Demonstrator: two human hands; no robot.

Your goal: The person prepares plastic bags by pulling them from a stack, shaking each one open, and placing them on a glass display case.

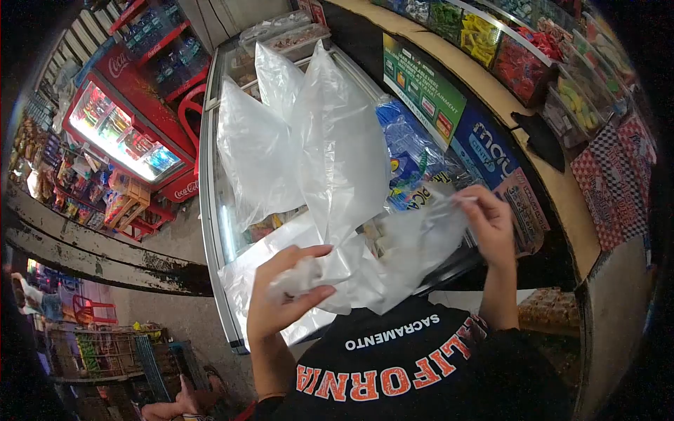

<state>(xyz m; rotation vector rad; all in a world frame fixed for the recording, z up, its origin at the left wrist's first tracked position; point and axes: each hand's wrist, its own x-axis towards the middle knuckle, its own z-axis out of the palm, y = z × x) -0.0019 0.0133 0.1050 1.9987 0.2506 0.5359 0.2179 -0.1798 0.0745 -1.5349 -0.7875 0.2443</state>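
Observation:
My left hand (291,288) curls around a crumpled, gathered part of a translucent plastic bag (421,235), thumb and fingers closed on the film. With a pinch of thumb and fingertips, my right hand (488,221) holds the same loose film out to the right, slightly blurred. Just beyond my hands, a puffed-up plastic bag (340,140) stands with its pointed corner up. Two more puffed bags, one on the left (253,154) and one behind (279,81), lean against it. Flat white plastic (242,270) lies under my left hand.
The bags rest on a glass-topped display case (208,189). A blue printed plastic pack (404,133) lies on its right. Posters (425,88) and a shelf of packaged sweets (519,67) line the right side. A red Coca-Cola cooler (130,119) stands left; a person's leg (175,403) shows lower left.

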